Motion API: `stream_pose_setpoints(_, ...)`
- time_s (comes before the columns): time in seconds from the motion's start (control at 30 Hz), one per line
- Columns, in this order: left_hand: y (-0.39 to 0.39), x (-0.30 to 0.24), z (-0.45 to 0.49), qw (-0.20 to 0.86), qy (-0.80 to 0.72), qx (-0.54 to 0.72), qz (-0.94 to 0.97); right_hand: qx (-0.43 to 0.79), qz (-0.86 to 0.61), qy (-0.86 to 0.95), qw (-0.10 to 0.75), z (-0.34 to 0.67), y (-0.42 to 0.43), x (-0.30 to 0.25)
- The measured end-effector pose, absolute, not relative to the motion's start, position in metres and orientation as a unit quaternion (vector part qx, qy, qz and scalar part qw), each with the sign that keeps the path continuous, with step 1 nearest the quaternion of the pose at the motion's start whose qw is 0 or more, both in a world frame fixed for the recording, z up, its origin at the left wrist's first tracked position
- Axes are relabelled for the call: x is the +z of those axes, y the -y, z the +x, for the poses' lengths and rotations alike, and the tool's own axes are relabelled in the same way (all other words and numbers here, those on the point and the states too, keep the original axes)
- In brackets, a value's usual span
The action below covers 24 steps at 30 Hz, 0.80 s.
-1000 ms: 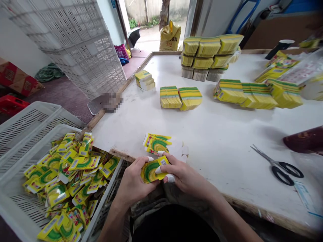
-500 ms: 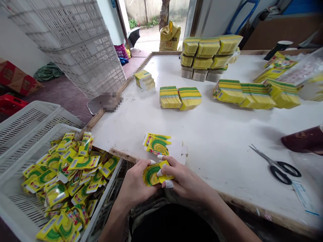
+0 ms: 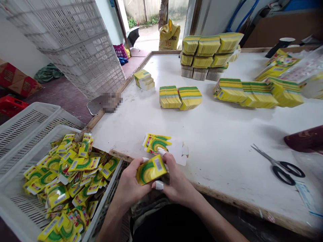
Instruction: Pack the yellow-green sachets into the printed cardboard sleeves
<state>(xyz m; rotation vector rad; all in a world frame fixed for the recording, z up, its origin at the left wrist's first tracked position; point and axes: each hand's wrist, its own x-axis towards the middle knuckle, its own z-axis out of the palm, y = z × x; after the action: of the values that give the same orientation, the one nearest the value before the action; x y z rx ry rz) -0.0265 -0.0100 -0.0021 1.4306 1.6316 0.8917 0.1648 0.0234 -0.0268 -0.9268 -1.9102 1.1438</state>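
Both hands hold one small yellow-and-green carton point(image 3: 150, 169) just below the near edge of the white table point(image 3: 222, 134). My left hand point(image 3: 131, 186) wraps it from the left and below. My right hand point(image 3: 174, 181), with white fingertip covers, grips its right side and top. The carton is tilted, with a barcode panel facing up. A short pile of flat, unfolded cartons point(image 3: 157, 144) lies on the table just beyond my fingers.
A white slatted crate point(image 3: 17, 208) at the left holds several folded cartons point(image 3: 68, 178). Bundles of flat cartons point(image 3: 180, 97) and taller stacks point(image 3: 210, 55) stand farther back. Black scissors point(image 3: 280, 165) lie at the right. Empty crates lean at the far left.
The carton has turned in my hands from flat-faced to tilted with its barcode side up. Both hands shifted slightly left and up.
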Motion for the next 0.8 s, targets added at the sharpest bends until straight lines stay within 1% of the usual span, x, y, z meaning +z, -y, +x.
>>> stream_pose_setpoints(0.07, 0.010, -0.002, -0.049, 0.379, -0.623, 0.530, 0.433, 0.409, -0.386, 0.741, 0.367, 0.176, -0.035, -0.025)
stream_pose_setpoints(0.13, 0.010, 0.001, -0.075, 0.287, -0.544, 0.745, 0.258, 0.336, -0.448, 0.747, 0.358, 0.187, -0.046, -0.023)
stream_pose_setpoints(0.17, 0.010, 0.002, -0.086, 0.272, -0.494, 0.803, 0.190, 0.294, -0.480, 0.754, 0.339, 0.190, -0.050, -0.022)
stream_pose_setpoints(0.2, 0.011, 0.003, -0.093, 0.283, -0.467, 0.827, 0.134, 0.257, -0.507, 0.763, 0.308, 0.191, -0.054, -0.022)
stream_pose_setpoints(0.27, 0.011, 0.004, -0.094, 0.333, -0.448, 0.828, 0.059, 0.197, -0.541, 0.786, 0.225, 0.186, -0.057, -0.023)
stream_pose_setpoints(0.33, 0.009, 0.001, -0.080, 0.399, -0.457, 0.795, 0.020, 0.155, -0.559, 0.801, 0.151, 0.176, -0.058, -0.024)
stream_pose_setpoints(0.4, 0.006, -0.003, -0.060, 0.464, -0.462, 0.755, -0.002, 0.130, -0.573, 0.801, 0.115, 0.167, -0.057, -0.025)
stream_pose_setpoints(0.47, 0.002, -0.008, -0.045, 0.494, -0.470, 0.731, -0.019, 0.122, -0.580, 0.798, 0.106, 0.163, -0.058, -0.026)
stream_pose_setpoints(0.57, -0.001, -0.013, -0.035, 0.487, -0.481, 0.728, -0.021, 0.122, -0.580, 0.799, 0.102, 0.164, -0.059, -0.026)
stream_pose_setpoints(0.8, 0.003, -0.026, -0.027, 0.518, -0.491, 0.698, 0.059, 0.155, -0.578, 0.794, 0.106, 0.164, -0.061, -0.029)
